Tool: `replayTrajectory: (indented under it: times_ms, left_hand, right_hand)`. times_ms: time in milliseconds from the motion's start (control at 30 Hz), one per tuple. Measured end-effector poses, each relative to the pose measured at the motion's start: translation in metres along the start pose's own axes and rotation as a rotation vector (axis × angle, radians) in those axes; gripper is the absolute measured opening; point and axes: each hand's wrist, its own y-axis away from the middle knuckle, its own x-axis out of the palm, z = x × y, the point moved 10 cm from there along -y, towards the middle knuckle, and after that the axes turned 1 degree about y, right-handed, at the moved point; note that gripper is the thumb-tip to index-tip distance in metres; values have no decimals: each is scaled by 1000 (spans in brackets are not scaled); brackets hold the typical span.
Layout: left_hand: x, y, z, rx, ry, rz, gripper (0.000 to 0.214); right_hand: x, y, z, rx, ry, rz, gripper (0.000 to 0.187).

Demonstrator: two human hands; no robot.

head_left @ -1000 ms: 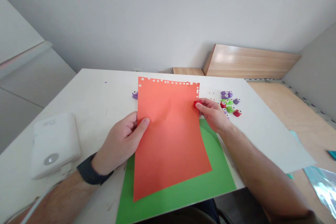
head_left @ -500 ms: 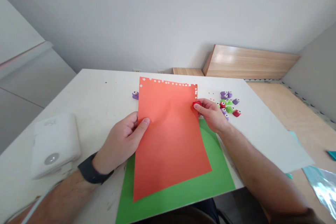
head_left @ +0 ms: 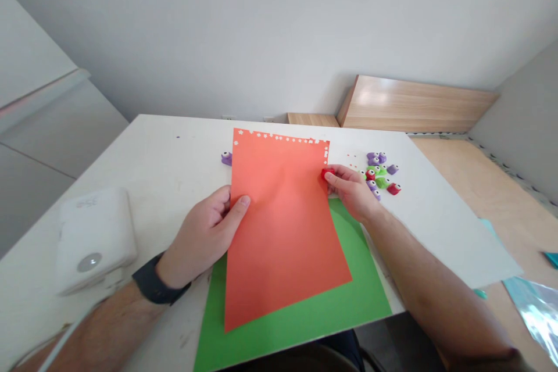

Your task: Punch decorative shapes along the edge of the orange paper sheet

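An orange sheet of paper [head_left: 283,226] is held up over a green sheet [head_left: 361,279] on the table. Small cut-out shapes run along its top edge and down the upper right edge. My left hand [head_left: 213,221] grips the paper's left side, thumb in front and fingers behind. At the right edge, my right hand [head_left: 351,186] is closed around a small red craft punch [head_left: 326,173], which sits on the paper's border just below the lowest holes. The fingers hide most of this punch.
Several purple, green and red punches [head_left: 382,180] cluster to the right. A purple punch [head_left: 226,158] stands behind the paper's left edge. Tiny orange scraps [head_left: 352,165] lie near the cluster. A white boxy device [head_left: 96,238] with a cable rests at left on the white table [head_left: 174,168].
The view has shifted very slightly. The lower left corner of the orange paper is a little higher and further right; both hands keep their grips.
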Motion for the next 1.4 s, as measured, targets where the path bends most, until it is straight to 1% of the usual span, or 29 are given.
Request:
replayTrajectory:
  times_ms: [167,433,633,767,933,1067,1200,1400]
  left_hand:
    - [-1,0,-1,11,6,-9,36]
    - [-1,1,1,-25,77,-11,37]
    - [-2,1,1,-36,68,-10,41]
    - [-4,1,4,-44,88,-24,40]
    - [-6,1,7,-41,101,-32,39]
    - [-4,1,8,-41,110,-16,39]
    - [-3,1,7,-44,124,-9,40]
    - [-3,1,4,-42,135,-15,41]
  right_hand:
    - [1,1,3,-2,-47,5,26]
    - [0,4,6,44,-83,4,22]
    - [1,5,6,77,-92,-9,21]
    - [1,6,10,72,-114,-11,20]
    - [-6,6,12,71,-149,-54,22]
    - [-4,5,11,70,-142,-33,22]
    - [-5,5,9,79,-142,-47,22]
    - [-4,5,14,52,-160,-32,19]
